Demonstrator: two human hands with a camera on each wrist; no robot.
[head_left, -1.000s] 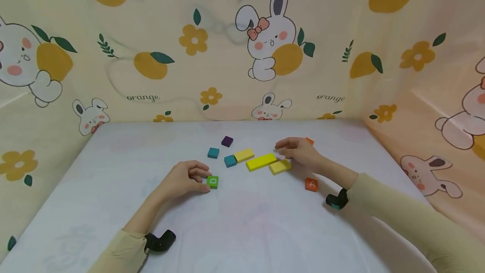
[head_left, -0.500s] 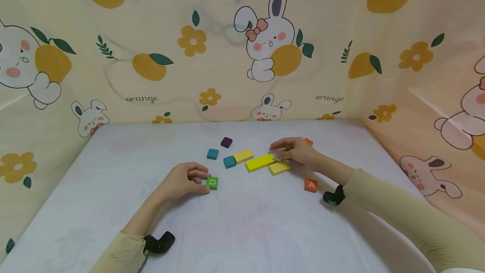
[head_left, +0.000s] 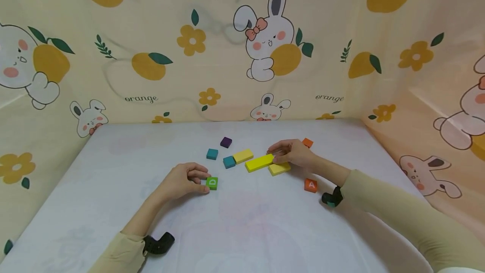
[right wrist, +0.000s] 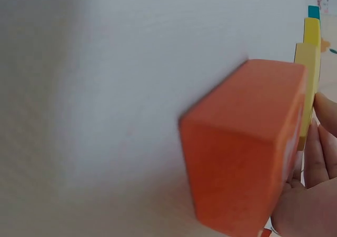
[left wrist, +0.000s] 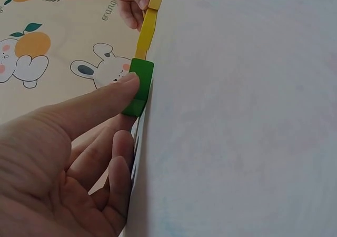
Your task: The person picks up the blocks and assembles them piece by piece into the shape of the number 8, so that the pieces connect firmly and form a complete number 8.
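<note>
My left hand [head_left: 183, 180] pinches a green letter block [head_left: 213, 183] marked D between thumb and fingers; in the left wrist view the thumb presses on the green block's face [left wrist: 143, 71]. Farther right, my right hand [head_left: 294, 154] has its thumb and index finger around the right end of a long bright yellow block [head_left: 258, 163]. A pale yellow block [head_left: 279, 169] lies against that end, partly under the hand in the head view. In the right wrist view an orange block [right wrist: 231, 158] fills the foreground, with the thumb beside the pale yellow block [right wrist: 305, 89].
Left of the long block lie another pale yellow block [head_left: 243, 156] and a teal block [head_left: 229, 162] touching it. A second teal block [head_left: 212, 154] and a purple block [head_left: 226, 142] sit behind. Orange blocks lie behind the right wrist [head_left: 307, 142] and nearer, marked A [head_left: 311, 185].
My right hand has shifted slightly left and lower, its thumb and index finger closing in around the long yellow block's end. More of the rear orange block shows. The left hand stays on the green block.
</note>
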